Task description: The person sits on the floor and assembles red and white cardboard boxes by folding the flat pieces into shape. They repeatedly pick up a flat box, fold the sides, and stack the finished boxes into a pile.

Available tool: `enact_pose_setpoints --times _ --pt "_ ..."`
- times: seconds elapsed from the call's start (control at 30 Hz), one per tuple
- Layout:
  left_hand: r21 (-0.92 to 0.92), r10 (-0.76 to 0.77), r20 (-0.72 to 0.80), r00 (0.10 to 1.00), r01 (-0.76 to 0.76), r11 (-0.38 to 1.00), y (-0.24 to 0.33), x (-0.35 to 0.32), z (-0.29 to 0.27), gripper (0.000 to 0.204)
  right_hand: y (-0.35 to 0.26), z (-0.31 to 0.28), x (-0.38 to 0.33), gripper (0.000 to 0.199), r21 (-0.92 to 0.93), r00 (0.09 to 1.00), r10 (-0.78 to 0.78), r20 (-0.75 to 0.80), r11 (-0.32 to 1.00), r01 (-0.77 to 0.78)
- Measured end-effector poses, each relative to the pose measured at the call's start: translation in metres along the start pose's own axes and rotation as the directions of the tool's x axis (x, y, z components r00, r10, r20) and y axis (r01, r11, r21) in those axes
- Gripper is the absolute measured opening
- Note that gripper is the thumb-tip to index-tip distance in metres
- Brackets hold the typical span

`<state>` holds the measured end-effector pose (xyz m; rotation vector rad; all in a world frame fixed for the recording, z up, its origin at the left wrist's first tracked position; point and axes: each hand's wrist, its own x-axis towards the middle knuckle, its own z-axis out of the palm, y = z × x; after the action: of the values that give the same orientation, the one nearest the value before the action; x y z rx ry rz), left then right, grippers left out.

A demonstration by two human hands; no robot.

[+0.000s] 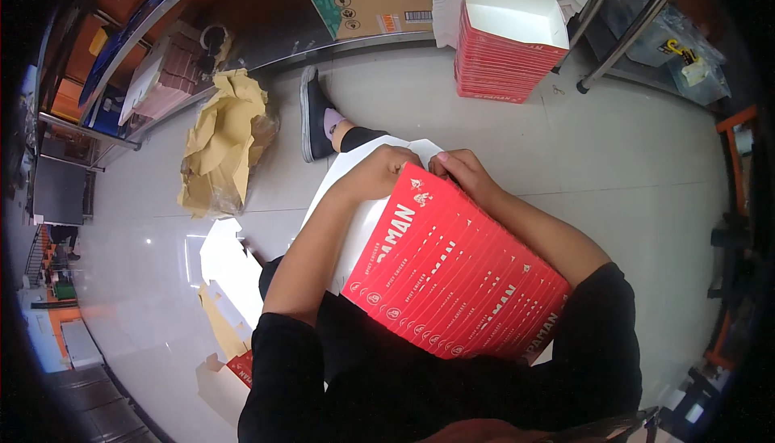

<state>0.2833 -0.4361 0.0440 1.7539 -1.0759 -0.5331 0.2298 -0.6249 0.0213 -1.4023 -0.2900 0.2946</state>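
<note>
On the lap, across the middle of the head view: a fanned stack of flat red cartons [456,277], white print on the faces, long axis running diagonally from the far end near the hands down toward the person's right hip. At that far end, both hands together on the top edge of the stack. Left hand [379,172] curled over the upper left corner, fingers [401,160] bent down onto a white carton blank [355,170] that pokes out beneath and beyond the red faces. Right hand [462,170] just beside it, fingertips [442,162] pinched on the same white edge at the red stack's top corner. Both closed on card rather than spread; whether the grip takes one sheet or several, impossible to tell. Hands nearly touching, equally near the working edge, the left a shade closer to the exposed white panel. Stack extending toward the body from the hands, not away.

Beyond the hands, a dark shoe [315,112] flat on the pale tiled floor [630,144]. Farther off, a tall pile of folded red-and-white trays [504,55], well apart from the lap. To the left, crumpled brown paper [226,140]; below it, loose white blanks [226,261] on the floor.
</note>
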Motion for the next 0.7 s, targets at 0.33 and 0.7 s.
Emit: enact_pose_setpoints --times 0.33,0.7 --pt "0.157 0.112 -0.162 0.980 -0.086 0.984 0.017 0.004 0.005 0.012 -0.006 -0.005 -0.007 0.041 -0.086 0.994 -0.024 -0.108 0.996 0.015" --pt "-0.058 -0.129 -0.501 0.856 0.115 0.992 0.017 -0.034 0.000 0.034 -0.031 -0.002 -0.004 0.026 0.002 0.997 -0.057 0.043 0.998 0.057"
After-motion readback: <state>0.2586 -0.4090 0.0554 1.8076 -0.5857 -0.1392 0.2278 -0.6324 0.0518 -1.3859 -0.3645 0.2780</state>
